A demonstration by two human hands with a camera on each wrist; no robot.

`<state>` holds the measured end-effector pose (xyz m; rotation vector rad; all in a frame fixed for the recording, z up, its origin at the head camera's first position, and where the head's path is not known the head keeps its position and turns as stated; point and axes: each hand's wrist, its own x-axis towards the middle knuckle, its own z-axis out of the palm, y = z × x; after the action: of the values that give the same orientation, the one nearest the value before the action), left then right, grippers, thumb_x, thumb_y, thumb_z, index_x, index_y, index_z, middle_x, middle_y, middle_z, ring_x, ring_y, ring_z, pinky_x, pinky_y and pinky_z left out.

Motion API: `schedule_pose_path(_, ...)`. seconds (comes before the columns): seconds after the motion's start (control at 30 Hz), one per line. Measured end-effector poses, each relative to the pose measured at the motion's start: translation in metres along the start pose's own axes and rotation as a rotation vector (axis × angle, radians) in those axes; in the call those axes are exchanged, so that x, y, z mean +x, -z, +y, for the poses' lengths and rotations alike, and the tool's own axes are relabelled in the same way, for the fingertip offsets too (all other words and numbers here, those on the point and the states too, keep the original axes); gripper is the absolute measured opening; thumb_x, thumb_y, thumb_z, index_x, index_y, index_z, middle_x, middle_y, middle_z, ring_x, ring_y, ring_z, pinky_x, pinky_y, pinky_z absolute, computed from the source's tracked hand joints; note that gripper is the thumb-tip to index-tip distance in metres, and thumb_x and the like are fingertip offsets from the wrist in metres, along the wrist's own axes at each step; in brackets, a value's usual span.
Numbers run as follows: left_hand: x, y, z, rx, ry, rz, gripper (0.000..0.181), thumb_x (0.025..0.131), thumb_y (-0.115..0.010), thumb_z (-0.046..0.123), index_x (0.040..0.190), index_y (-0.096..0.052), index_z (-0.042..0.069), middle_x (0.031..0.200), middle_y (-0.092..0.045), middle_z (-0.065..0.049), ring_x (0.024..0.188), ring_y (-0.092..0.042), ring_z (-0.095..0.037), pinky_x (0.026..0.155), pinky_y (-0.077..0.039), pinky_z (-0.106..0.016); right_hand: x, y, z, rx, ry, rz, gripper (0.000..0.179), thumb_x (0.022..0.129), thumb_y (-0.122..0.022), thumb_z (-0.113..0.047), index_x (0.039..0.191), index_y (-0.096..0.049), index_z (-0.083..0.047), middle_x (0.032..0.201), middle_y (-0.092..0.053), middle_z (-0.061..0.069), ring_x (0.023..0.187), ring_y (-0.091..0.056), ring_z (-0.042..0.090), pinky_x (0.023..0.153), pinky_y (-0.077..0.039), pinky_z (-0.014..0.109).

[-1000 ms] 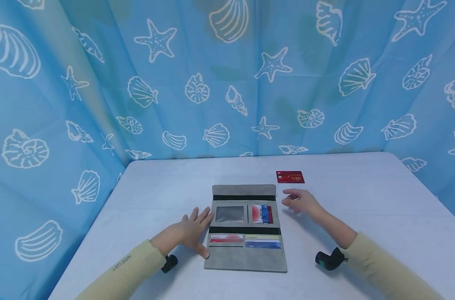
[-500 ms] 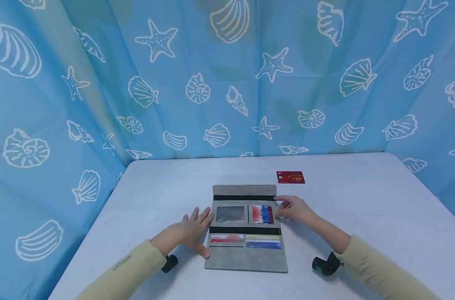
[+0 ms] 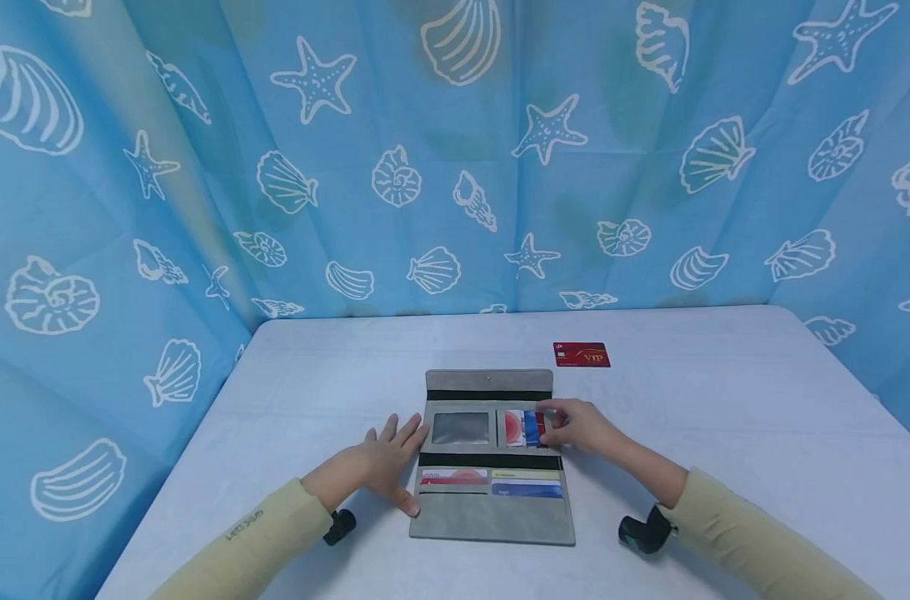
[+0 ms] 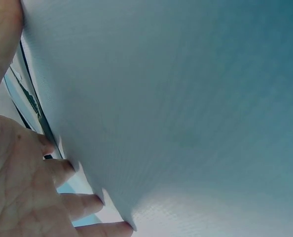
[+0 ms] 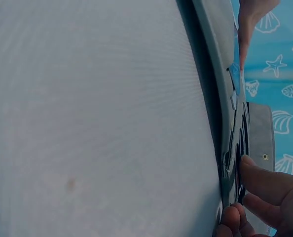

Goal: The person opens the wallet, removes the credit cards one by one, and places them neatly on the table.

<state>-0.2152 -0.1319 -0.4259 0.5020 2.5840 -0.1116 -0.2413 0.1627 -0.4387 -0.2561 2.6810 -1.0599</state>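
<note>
The open grey wallet (image 3: 492, 521) lies mid-bench (image 3: 335, 367), between left and right edges. My left hand (image 3: 383, 462) touches its left side, fingers straight and spread. My right hand (image 3: 582, 427) bends its fingers at the pocketed cards (image 3: 522, 427); whether they pinch one, I cannot tell. A loose red card (image 3: 582, 355) lies nearer the far edge.
</note>
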Motion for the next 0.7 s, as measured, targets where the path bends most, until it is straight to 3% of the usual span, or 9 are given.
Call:
schedule_pose_path(0.37,-0.0018,0.0035,0.0005,-0.003,-0.003,-0.008,0.117,0.060,-0.070,0.064,0.147,-0.010,0.015,0.155,-0.004,-0.005,0.140,-0.002,-0.036,0.107,-0.014,-0.058,0.0041,0.0006,-0.0026,-0.087,0.002,-0.053,0.053,0.076,-0.073,-0.009,0.125,-0.054,-0.001,0.074,-0.047,0.005,0.070,-0.044,0.015,0.057,-0.038,0.022)
schedule_pose_path(0.7,-0.0040,0.0045,0.0020,-0.008,-0.006,0.003,0.117,0.060,-0.072,0.063,0.147,-0.012,0.014,0.154,-0.006,-0.007,0.139,-0.004,-0.037,0.106,-0.016,-0.059,0.0081,0.0036,-0.0052,0.011,-0.090,-0.058,0.046,0.076,-0.072,-0.004,0.119,-0.056,-0.002,0.075,-0.048,0.007,0.068,-0.046,0.016,0.058,-0.040,0.022)
